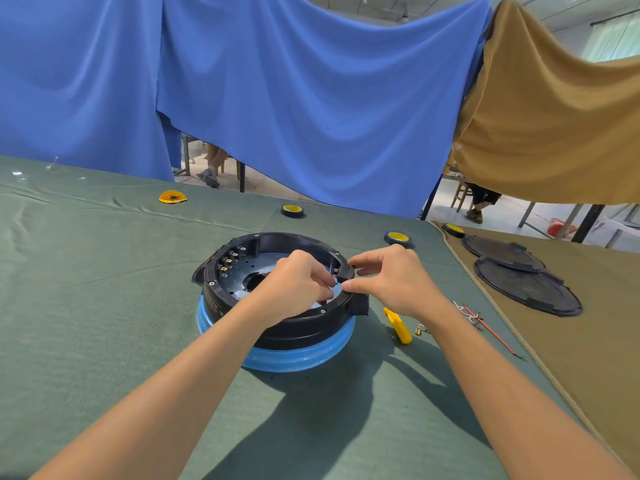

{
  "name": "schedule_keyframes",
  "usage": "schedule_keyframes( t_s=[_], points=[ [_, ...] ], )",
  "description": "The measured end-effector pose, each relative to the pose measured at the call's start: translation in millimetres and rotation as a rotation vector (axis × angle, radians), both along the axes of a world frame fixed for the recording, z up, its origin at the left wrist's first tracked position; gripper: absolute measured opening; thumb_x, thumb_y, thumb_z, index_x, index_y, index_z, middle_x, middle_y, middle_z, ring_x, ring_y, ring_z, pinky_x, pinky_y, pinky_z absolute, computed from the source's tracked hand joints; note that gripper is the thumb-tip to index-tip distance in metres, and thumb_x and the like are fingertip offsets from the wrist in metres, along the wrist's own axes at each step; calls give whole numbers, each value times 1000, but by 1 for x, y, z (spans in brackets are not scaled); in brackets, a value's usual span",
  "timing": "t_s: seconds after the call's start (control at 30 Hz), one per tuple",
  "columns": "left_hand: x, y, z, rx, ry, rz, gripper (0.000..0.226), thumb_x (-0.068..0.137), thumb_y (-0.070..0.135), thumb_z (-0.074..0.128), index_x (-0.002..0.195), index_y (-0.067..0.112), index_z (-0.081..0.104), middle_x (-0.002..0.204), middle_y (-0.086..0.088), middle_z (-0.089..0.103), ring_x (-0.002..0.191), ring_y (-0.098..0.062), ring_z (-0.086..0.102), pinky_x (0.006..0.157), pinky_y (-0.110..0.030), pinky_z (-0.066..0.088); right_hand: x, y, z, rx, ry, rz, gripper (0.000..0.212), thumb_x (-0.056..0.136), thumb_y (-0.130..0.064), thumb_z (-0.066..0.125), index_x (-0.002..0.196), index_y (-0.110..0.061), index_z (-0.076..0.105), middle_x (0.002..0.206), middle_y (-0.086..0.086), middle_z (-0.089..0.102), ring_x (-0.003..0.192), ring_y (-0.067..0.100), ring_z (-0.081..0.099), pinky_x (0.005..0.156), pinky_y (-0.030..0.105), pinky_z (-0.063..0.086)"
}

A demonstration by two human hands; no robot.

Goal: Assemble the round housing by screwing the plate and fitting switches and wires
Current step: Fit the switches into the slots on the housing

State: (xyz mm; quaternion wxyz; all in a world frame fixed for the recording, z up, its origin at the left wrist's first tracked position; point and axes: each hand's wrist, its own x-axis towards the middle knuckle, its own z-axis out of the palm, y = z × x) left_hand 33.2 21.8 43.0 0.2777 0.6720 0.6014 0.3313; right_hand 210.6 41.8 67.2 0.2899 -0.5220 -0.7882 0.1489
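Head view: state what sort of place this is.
Probably a workshop or assembly hall: a cloth-covered work table holding a half-built round housing and tape rolls, black covers on the next table, blue sheets hung as dividers, seated people's legs beyond.

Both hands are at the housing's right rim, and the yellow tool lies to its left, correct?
No: the head view shows the yellow tool right of the housing. The left hand and right hand are at its right rim, the right pinching a black part.
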Motion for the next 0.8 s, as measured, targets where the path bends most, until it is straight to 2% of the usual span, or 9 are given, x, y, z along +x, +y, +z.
schedule_keyframes(
  t_s=[0.13,0.23,0.33,0.43,0.5,0.57,0.67,0.73,0.8],
  points=[
    [1,1,1,3,7,8,18,88,16,72,106,17,76,91,0,75,86,-16,68,70,-24,50,-2,0,3,-20,-45,21,38,72,-31,84,107,-19,76,98,-2,75,91,10,67,86,29,54],
    [1,2,0,-18,-9,43,18,90,16,70,107,14,75,87,-2,75,83,-17,70,80,-34,59,-1,2,6,-84,-33,11,38,72,-30,84,107,-19,76,98,-2,76,92,10,67,87,33,55],
    [2,2,1,-33,-38,29,29,91,17,69,120,15,68,88,-3,76,85,-17,71,86,-39,59,0,4,6,-173,9,-6,42,70,-28,86,109,-16,75,101,1,75,91,9,68,85,30,55],
    [3,1,2,-22,-39,-26,37,92,17,66,129,20,63,91,-2,76,86,-19,72,87,-41,58,1,3,7,-259,99,-8,38,69,-28,87,105,-19,76,97,1,76,87,10,70,78,25,57],
    [4,0,2,-7,-15,-52,35,94,18,64,129,21,64,91,-1,76,86,-20,72,86,-43,58,1,3,8,-325,169,24,20,76,-29,82,95,-23,78,93,-2,76,90,12,70,77,28,60],
    [4,-1,2,4,-3,-63,34,95,19,63,128,22,65,91,2,76,87,-20,71,87,-43,58,-2,3,6,-356,256,26,13,84,-27,75,92,-19,80,96,-1,75,94,12,68,76,30,61],
    [5,-1,1,7,-7,-64,32,97,17,61,128,18,66,90,5,75,87,-18,71,88,-42,58,-8,1,-1,-368,457,-87,6,84,-13,75,88,-10,78,96,5,73,94,15,67,70,28,60],
    [5,0,1,3,-12,-62,32,97,15,59,128,16,65,90,4,75,87,-17,70,88,-41,58,-14,-3,-2,-414,600,-158,5,82,-5,75,86,-6,74,93,10,72,87,19,68,64,27,60],
    [5,1,0,-4,-24,-58,32,97,13,59,129,14,64,89,4,75,87,-16,70,88,-39,57,-18,-4,0,-481,679,-218,11,81,-1,75,91,-3,69,87,13,70,68,18,70,56,28,60]
  ],
)
